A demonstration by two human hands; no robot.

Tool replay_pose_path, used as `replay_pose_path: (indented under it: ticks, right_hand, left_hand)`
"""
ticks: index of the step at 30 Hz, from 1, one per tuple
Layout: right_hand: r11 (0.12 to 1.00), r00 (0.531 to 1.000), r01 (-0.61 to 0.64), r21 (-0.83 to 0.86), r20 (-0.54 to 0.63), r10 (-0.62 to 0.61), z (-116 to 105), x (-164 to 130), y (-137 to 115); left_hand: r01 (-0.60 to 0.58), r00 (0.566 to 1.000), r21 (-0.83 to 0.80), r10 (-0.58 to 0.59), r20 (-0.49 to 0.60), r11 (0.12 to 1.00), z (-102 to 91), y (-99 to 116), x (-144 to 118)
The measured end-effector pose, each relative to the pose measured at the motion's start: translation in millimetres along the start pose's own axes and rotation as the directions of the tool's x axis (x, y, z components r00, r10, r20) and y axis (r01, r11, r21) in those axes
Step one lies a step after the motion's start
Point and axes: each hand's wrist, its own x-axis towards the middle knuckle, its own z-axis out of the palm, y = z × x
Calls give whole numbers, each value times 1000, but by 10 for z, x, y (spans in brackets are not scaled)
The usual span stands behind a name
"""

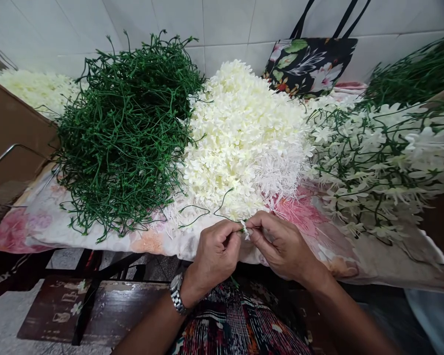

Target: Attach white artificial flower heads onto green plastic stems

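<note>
My left hand [218, 249] pinches a green plastic flower stem [224, 207], whose thin branches rise above the fingers. Fingertip to fingertip with it, my right hand [279, 241] is closed on a small white artificial flower [245, 230] at the stem's end. Just beyond both hands lies a heap of cream-white artificial blossoms [240, 128]. Thin white flower centres [279, 170] are piled at its right side. A tangled mound of green plastic stems [126, 128] stands to the left. Assembled flower sprays [377, 172], white on green stems, lie at the right.
A flowered cloth [107, 240] covers the table. Against the tiled wall leans a black floral bag [311, 66]. A cardboard box [15, 133] stands at the left edge, and more green stems [418, 69] lie far right. A dark wooden stool [126, 303] is below the table.
</note>
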Motion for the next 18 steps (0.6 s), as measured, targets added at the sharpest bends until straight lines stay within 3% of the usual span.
replay_pose_path:
  ticks: [14,18]
  right_hand:
    - [999,998,36,-18,-50,-36,129,13,28]
    - [999,996,46,-21,-72,-48,53,18,-14]
  left_hand:
    - [68,998,-36,-68,-6,997,10,-34,32]
    - [179,984,-231,-177,29,956,-14,-45,38]
